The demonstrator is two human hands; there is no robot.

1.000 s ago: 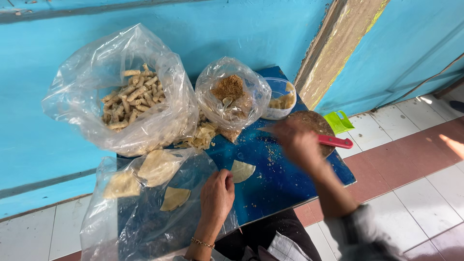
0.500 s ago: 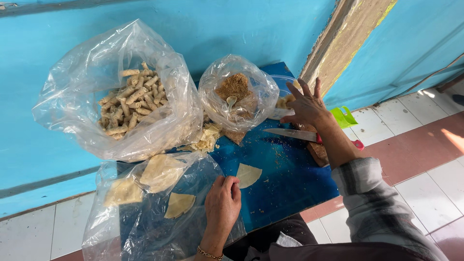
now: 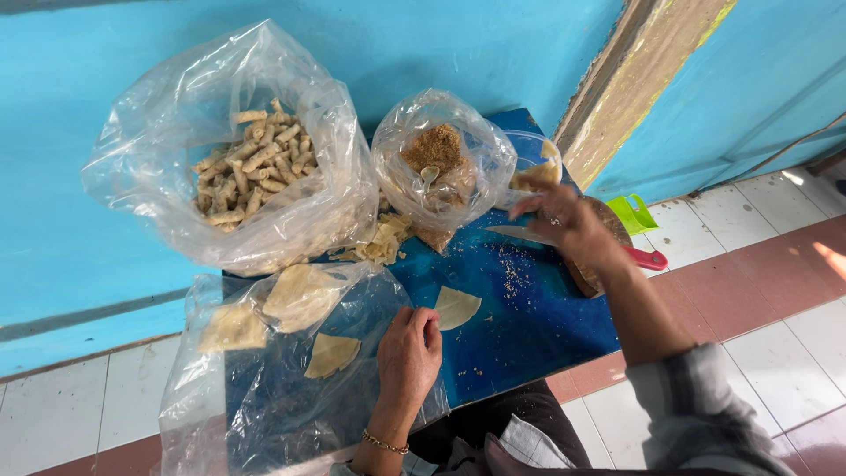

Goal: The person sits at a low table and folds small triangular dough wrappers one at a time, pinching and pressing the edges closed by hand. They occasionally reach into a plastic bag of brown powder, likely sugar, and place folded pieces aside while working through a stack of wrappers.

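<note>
My left hand rests on the blue table, its fingertips touching a pale triangular wrapper. Over the table's right side my right hand hovers with fingers spread and nothing in it, above a knife with a red handle that lies across a round wooden board. Just beyond the hand stands a small plastic tub with pale pieces in it. An open clear bag of brown crumbly filling has a spoon in it.
A big clear bag of rolled fried snacks stands at the back left. A flat plastic bag holds several triangular wrappers. Wrapper scraps and crumbs lie mid-table. A green object lies on the tiled floor by the blue wall.
My right hand went from the board up to the tub by the filling bag, then drew back a little over the knife. My left hand stayed by the wrapper.
</note>
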